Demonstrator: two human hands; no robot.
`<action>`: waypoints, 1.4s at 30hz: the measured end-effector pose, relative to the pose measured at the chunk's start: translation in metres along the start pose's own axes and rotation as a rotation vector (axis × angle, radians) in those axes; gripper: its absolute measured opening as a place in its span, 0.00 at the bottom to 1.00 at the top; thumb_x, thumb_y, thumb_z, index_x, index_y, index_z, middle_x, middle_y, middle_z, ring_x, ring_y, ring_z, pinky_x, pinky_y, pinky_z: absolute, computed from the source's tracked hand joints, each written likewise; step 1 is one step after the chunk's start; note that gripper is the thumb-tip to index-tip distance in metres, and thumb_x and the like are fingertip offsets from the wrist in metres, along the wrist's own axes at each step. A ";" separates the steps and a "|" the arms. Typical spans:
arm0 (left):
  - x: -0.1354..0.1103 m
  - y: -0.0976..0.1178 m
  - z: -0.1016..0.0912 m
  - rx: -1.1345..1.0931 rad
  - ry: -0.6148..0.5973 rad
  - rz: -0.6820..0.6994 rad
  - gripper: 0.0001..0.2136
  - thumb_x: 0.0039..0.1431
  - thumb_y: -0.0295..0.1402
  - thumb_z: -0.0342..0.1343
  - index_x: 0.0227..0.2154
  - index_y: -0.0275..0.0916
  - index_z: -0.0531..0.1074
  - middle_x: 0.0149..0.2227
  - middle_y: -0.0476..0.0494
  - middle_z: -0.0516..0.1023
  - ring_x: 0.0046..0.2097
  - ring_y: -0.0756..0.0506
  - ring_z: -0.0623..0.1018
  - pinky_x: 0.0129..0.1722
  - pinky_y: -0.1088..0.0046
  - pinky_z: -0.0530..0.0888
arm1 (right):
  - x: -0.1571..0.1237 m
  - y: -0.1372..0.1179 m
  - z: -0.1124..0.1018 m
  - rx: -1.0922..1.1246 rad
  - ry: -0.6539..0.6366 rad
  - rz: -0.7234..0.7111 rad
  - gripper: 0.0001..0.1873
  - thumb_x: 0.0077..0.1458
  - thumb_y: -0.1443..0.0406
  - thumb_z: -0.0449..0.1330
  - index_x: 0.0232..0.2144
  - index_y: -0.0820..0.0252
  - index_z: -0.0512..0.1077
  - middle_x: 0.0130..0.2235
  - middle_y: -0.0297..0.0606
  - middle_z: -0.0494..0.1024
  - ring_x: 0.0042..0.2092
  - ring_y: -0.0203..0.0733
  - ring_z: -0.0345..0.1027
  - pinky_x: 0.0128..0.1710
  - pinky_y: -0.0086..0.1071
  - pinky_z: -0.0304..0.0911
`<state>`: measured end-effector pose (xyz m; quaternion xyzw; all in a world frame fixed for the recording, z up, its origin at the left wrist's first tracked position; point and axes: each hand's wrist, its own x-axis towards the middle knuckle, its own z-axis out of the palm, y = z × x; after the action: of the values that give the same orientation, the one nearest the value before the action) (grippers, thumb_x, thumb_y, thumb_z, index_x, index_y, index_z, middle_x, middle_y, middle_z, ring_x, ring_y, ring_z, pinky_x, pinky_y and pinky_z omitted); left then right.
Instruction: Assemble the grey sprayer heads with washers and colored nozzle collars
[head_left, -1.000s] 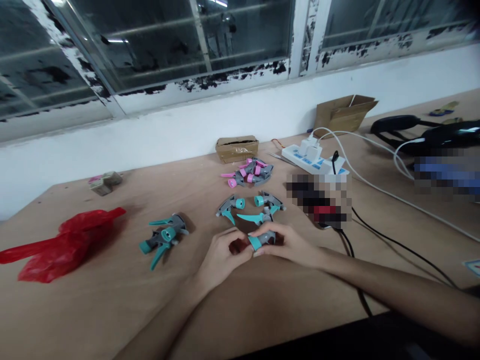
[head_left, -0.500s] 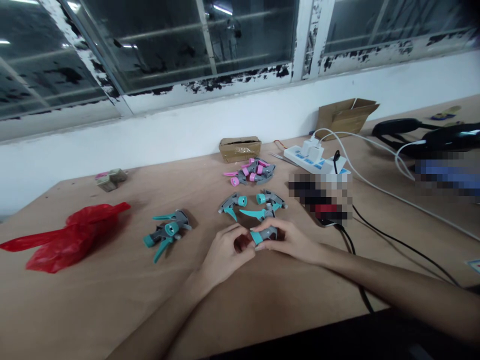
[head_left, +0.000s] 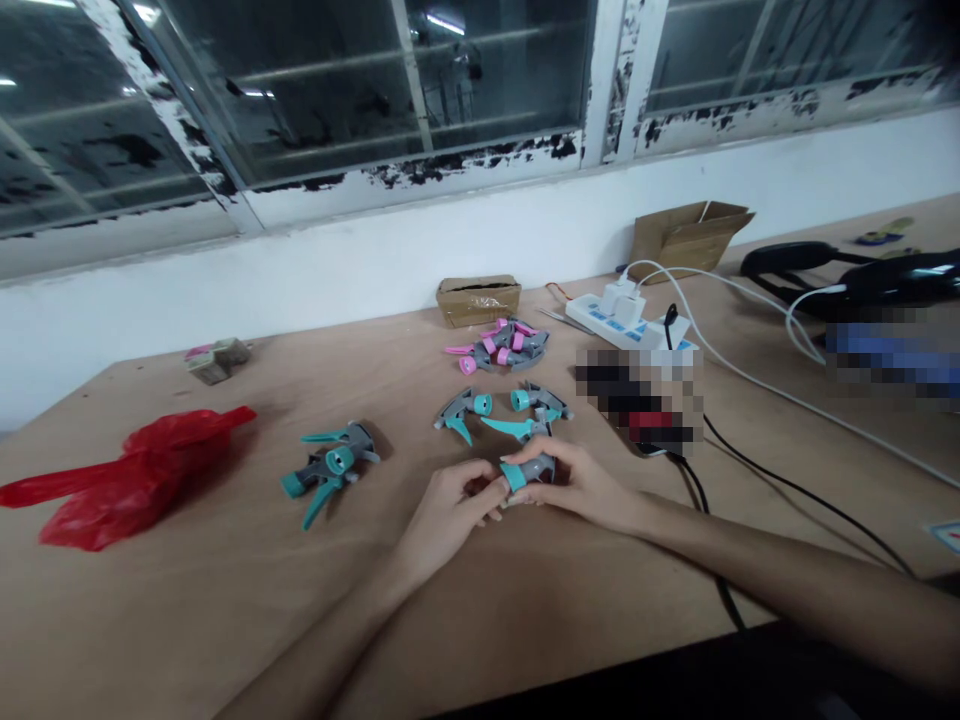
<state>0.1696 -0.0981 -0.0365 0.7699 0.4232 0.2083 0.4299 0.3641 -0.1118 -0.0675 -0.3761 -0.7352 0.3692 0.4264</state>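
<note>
The spray head (head_left: 529, 469) lies crosswise between the two hands, just above the table (head_left: 225, 600), its long axis running left to right. The right hand (head_left: 583, 490) is curled closed over the grey body. The teal end points towards the left hand (head_left: 444, 512), whose curled fingertips pinch it. More spray heads (head_left: 525, 410) lie just beyond the knuckles, and another pair (head_left: 330, 470) lies well to the left hand's outer side.
</note>
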 end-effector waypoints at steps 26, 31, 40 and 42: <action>0.003 -0.001 -0.002 0.046 0.236 -0.043 0.06 0.53 0.31 0.49 0.25 0.37 0.70 0.19 0.52 0.68 0.22 0.51 0.71 0.22 0.78 0.67 | 0.011 -0.004 -0.008 0.083 0.059 0.092 0.16 0.45 0.58 0.65 0.39 0.54 0.72 0.35 0.33 0.75 0.33 0.35 0.67 0.33 0.30 0.63; 0.001 0.000 0.002 -0.026 0.233 -0.019 0.09 0.57 0.35 0.47 0.25 0.37 0.66 0.19 0.53 0.66 0.21 0.52 0.69 0.21 0.79 0.68 | 0.014 -0.011 -0.014 0.299 0.025 0.224 0.21 0.46 0.60 0.65 0.43 0.55 0.68 0.31 0.31 0.70 0.27 0.30 0.64 0.26 0.28 0.66; -0.001 -0.001 0.007 -0.067 0.272 -0.015 0.13 0.63 0.38 0.41 0.25 0.39 0.61 0.20 0.53 0.67 0.21 0.52 0.70 0.22 0.78 0.68 | 0.014 -0.009 -0.013 0.374 -0.089 0.244 0.26 0.45 0.61 0.66 0.47 0.52 0.65 0.33 0.31 0.70 0.31 0.33 0.67 0.31 0.31 0.67; -0.002 0.002 0.008 -0.062 0.263 -0.013 0.13 0.63 0.39 0.42 0.26 0.38 0.62 0.21 0.53 0.68 0.22 0.52 0.71 0.23 0.79 0.69 | 0.013 -0.009 -0.013 0.269 -0.070 0.172 0.21 0.45 0.61 0.66 0.43 0.53 0.69 0.35 0.32 0.71 0.34 0.34 0.66 0.34 0.31 0.65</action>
<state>0.1753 -0.1044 -0.0392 0.7196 0.4741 0.3176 0.3956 0.3687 -0.1016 -0.0500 -0.3641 -0.6585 0.5123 0.4139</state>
